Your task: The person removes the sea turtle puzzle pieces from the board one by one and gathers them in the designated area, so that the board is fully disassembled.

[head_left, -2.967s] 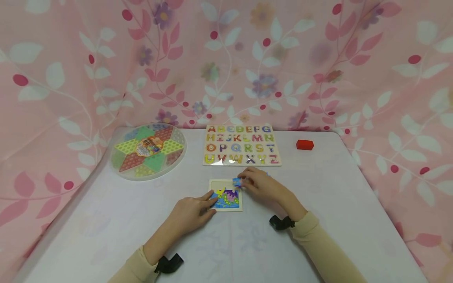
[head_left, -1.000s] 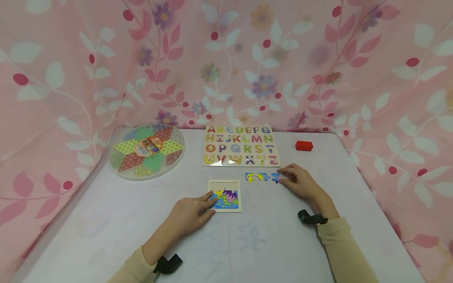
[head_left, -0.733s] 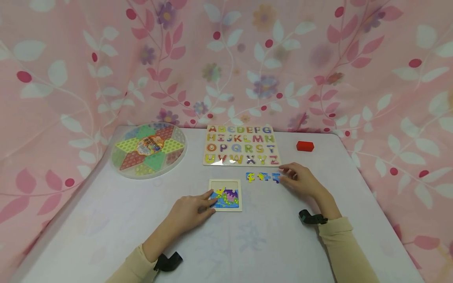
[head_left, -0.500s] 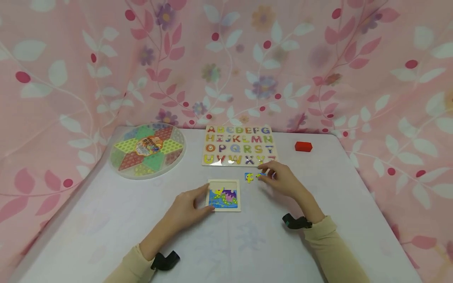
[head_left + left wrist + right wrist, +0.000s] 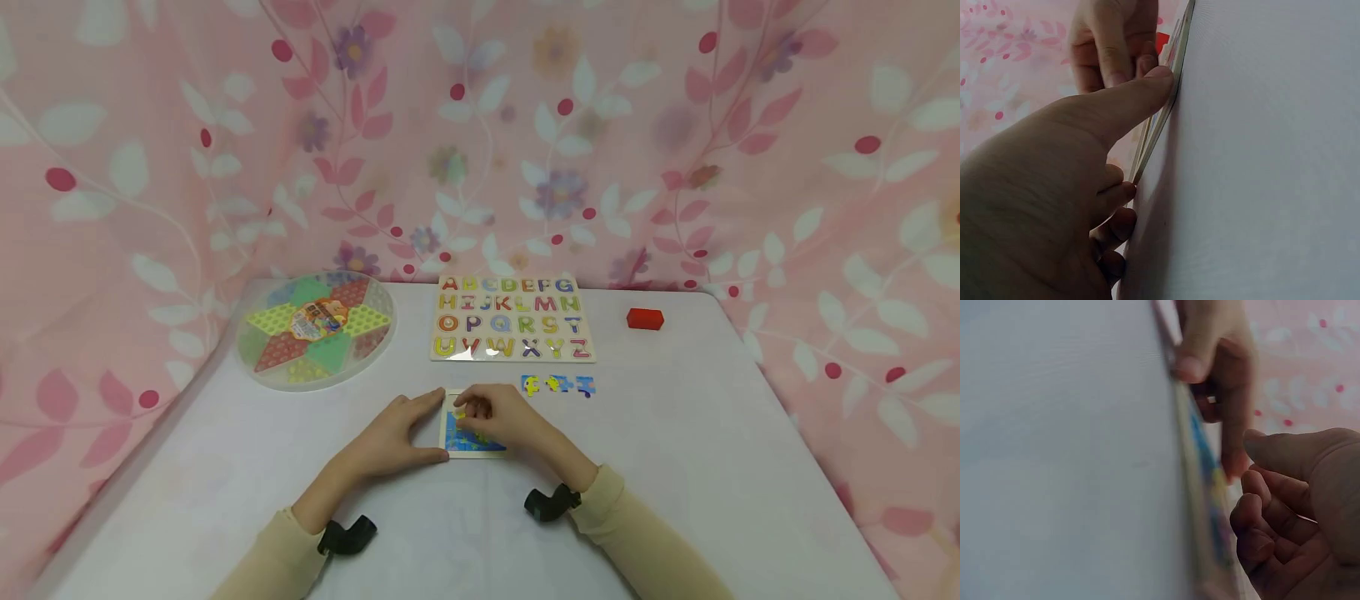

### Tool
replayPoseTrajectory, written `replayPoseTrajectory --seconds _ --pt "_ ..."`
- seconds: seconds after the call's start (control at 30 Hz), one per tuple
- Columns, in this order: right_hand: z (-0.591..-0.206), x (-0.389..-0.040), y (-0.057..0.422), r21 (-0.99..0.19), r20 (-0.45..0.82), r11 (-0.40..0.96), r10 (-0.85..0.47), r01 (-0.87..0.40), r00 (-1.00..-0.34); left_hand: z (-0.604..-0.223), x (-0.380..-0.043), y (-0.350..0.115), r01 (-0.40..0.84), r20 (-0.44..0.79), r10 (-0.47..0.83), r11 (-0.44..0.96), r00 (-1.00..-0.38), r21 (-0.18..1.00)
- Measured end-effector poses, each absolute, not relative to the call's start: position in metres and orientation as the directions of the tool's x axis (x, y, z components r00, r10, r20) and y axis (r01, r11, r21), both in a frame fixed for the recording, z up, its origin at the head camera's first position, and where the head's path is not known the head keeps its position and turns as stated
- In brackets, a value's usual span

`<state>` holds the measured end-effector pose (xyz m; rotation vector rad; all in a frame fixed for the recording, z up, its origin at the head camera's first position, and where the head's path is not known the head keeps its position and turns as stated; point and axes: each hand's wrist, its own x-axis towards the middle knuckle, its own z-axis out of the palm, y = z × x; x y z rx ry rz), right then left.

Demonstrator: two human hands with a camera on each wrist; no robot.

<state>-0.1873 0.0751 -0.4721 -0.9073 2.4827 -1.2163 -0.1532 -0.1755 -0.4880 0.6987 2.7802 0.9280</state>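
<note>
A square, pale wooden puzzle frame (image 5: 480, 455) is set on the white cloth-covered surface (image 5: 645, 433), with blue jigsaw pieces (image 5: 459, 442) fitted in its near part; its far part is mostly hidden by the right hand (image 5: 504, 417). The frame lies directly beneath that hand, whose grip is loosely bent, thumb and forefinger apart; no piece can be seen in it, and contact cannot be told. The frame's left side is held by the left hand (image 5: 390, 437), its grip spread wide from near corner to far corner. Right of the frame and slightly beyond, three loose multicoloured jigsaw pieces (image 5: 558, 384) are laid in a left-to-right row, nearer to the right hand. Farther out, coloured letters (image 5: 449, 285) are seated in a wooden alphabet board (image 5: 561, 325); to its left, a star-patterned board (image 5: 327, 354) is enclosed in a round clear plastic case (image 5: 300, 387), and to its right a red block (image 5: 645, 319) is placed.
</note>
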Motion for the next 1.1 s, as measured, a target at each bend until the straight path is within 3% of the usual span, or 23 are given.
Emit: replayPoseTrajectory --seconds 0.43,1.1 --pt "-0.487 -0.179 0.074 -0.708 0.116 0.475 -0.651 -0.522 -0.750 -0.499 -0.151 -0.179 0.515 0.084 0.538 0.733 -0.839 0.445" --pt "-0.482 -0.176 0.071 -0.698 0.071 0.519 -0.636 -0.494 -0.769 -0.499 -0.153 -0.179 0.536 0.094 0.555 0.726 -0.827 0.431"
